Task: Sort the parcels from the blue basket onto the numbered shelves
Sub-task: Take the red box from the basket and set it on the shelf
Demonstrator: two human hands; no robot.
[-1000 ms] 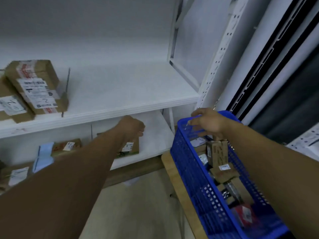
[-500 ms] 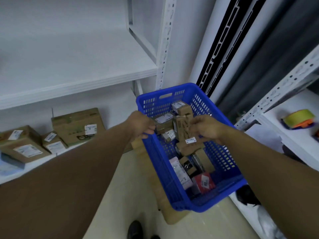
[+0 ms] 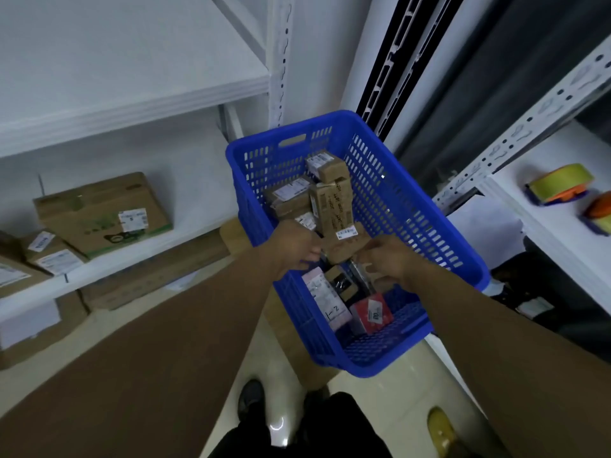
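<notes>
White steel shelves (image 3: 132, 94) with a punched upright (image 3: 281, 61) fill the left. The floor (image 3: 205, 325) is pale and glossy, and dark panels stand at the back right.

Both bare forearms reach forward and down from the lower corners and meet over the blue basket (image 3: 413, 193). This is a slotted plastic crate in the middle, beside the lower shelf, resting on something tan that it mostly hides.

The left hand (image 3: 292, 249) is curled over the basket's left wall. The right hand (image 3: 393, 259) is curled inside it, knuckles up. A brown parcel (image 3: 344, 247) lies between them, and fingers of both hands reach its ends. Blur hides whether either hand actually grips it.

A flat cardboard box (image 3: 99, 213) with a white label leans on the lower shelf, and the smaller cartons left of it are cut off. In the basket, a tall carton (image 3: 332, 206) stands on end among labelled cardboard parcels. A pink parcel (image 3: 325, 299) and a red parcel (image 3: 372, 312) lie nearer. Tape rolls (image 3: 558, 186) sit on a right-hand shelf. A dark shoe (image 3: 249, 398) shows at the bottom.
</notes>
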